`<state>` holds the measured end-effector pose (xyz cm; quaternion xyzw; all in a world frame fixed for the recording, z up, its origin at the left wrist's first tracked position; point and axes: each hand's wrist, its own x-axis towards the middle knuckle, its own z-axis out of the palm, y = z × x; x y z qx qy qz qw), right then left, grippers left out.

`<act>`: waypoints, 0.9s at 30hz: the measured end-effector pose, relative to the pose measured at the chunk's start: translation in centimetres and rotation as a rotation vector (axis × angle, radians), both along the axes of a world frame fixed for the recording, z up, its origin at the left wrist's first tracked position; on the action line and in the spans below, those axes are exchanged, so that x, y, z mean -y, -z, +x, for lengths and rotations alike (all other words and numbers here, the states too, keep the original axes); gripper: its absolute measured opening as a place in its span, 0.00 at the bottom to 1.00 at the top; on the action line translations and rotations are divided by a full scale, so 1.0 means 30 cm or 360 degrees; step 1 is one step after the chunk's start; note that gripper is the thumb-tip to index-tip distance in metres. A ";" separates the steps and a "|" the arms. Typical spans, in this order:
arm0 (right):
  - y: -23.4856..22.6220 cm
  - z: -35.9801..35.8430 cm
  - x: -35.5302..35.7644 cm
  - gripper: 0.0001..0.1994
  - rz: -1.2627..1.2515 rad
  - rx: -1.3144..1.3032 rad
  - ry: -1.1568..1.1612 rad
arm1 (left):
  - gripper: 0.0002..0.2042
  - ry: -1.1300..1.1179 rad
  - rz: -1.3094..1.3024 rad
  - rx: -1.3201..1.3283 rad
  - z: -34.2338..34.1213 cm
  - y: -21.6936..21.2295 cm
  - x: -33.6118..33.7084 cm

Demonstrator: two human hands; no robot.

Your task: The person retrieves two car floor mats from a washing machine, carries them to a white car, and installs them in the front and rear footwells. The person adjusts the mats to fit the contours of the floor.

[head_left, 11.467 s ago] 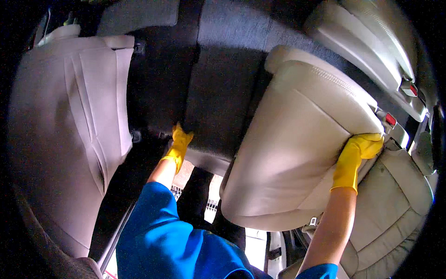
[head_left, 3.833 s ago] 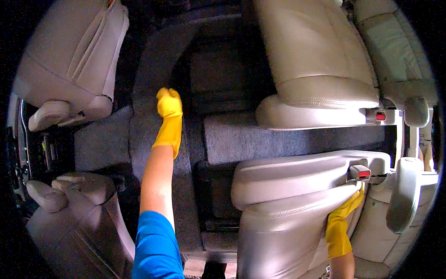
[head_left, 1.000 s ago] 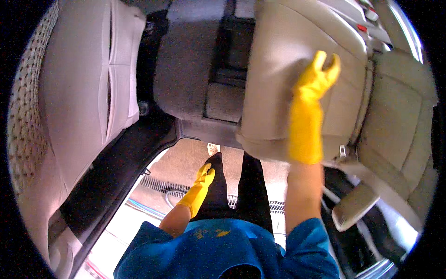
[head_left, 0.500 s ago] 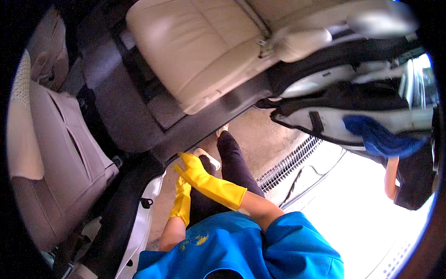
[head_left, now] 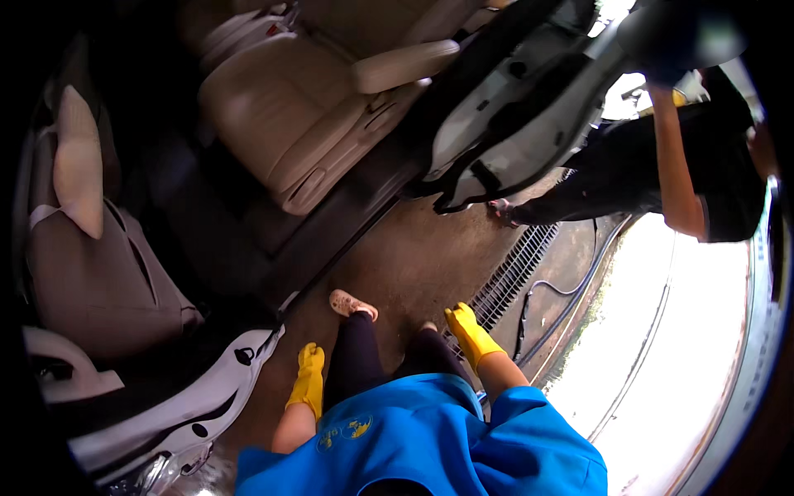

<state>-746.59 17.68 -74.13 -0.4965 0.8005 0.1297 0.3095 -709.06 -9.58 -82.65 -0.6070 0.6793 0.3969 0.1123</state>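
My left hand, in a long yellow rubber glove, hangs beside my left leg with its fingers curled in. No object shows in it. To the other side of my legs, my right hand wears a matching glove, and its fingers are bent closed with nothing visible inside. Both hands are apart from the car. Ahead lies the car's open side, with a dark door sill and a beige leather seat beyond it. The rear bench seat is at the left.
An open car door juts out at the upper right. Near it stands another person in dark clothes with one arm raised. A metal floor grate and a dark hose run along the ground to my right. The car's white door-frame edge is at the lower left.
My hands have come apart from close together near the sill: the right has swung rightward, the left down slightly. My view has shifted back from the car, and the other person now shows more.
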 end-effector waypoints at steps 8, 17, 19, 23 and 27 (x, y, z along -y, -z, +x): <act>-0.043 0.181 -0.483 0.15 -0.0491 0.0190 0.0289 | 0.14 0.0383 -0.0146 0.0116 0.004 0.046 -0.282; -0.098 0.635 -1.314 0.14 -0.0480 -0.0095 0.0993 | 0.17 0.0796 0.0094 0.0113 -0.300 -0.074 -0.595; 0.034 0.937 -1.721 0.16 -0.0028 0.0023 0.2202 | 0.18 0.1039 0.0376 -0.0056 -0.461 -0.084 -0.842; -0.185 1.126 -1.805 0.16 0.0798 0.0488 0.2315 | 0.19 0.1387 0.0333 -0.0224 -0.681 -0.177 -0.898; -0.096 1.582 -1.855 0.12 0.0462 -0.0201 0.2893 | 0.20 0.2009 0.0547 -0.0224 -0.843 -0.101 -1.089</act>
